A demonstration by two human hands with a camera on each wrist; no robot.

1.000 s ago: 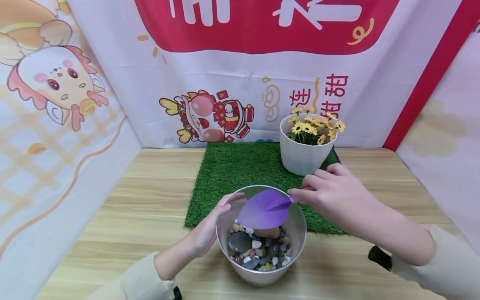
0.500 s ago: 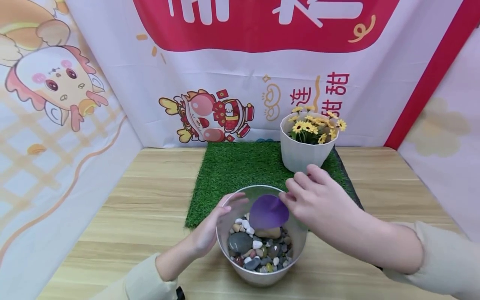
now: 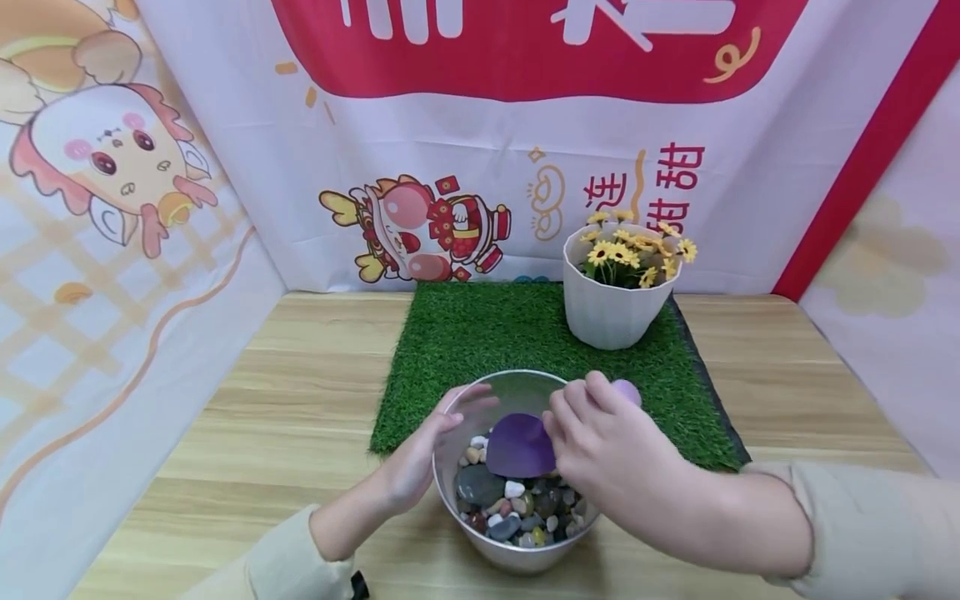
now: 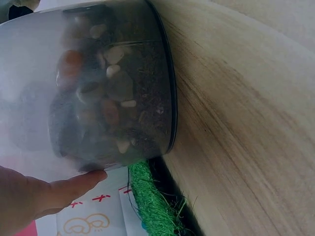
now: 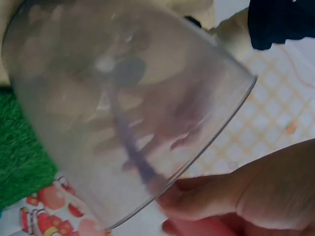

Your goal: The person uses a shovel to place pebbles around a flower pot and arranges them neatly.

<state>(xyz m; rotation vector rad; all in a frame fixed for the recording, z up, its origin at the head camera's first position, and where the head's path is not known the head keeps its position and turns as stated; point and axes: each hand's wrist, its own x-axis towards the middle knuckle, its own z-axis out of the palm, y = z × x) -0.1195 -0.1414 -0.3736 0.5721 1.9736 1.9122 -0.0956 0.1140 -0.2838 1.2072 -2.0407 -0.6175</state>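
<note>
A clear, round container (image 3: 525, 557) stands on the table with stones and pebbles (image 3: 502, 504) of many colours inside. My left hand (image 3: 408, 467) rests against its left side with the fingers extended along the wall. In the left wrist view, dark soil-like material (image 4: 150, 98) lies beneath the stones. My right hand (image 3: 603, 442) grips a small purple trowel (image 3: 517, 447) near its blade, over the container's right rim. The blade is inside, over the stones; whether it touches them is unclear. Past the hand, the lilac end of the handle sticks out.
Behind the container lies a green artificial-grass mat (image 3: 480, 342). On its far right corner stands a white ribbed pot (image 3: 611, 312) of yellow flowers (image 3: 618, 252). Printed cloth (image 3: 450, 133) hangs behind the wooden table (image 3: 300, 375) and along both sides.
My right hand has come left and down, taking the purple trowel's blade lower into the container. The blade has tilted and turned. My left hand has kept its place at the container.
</note>
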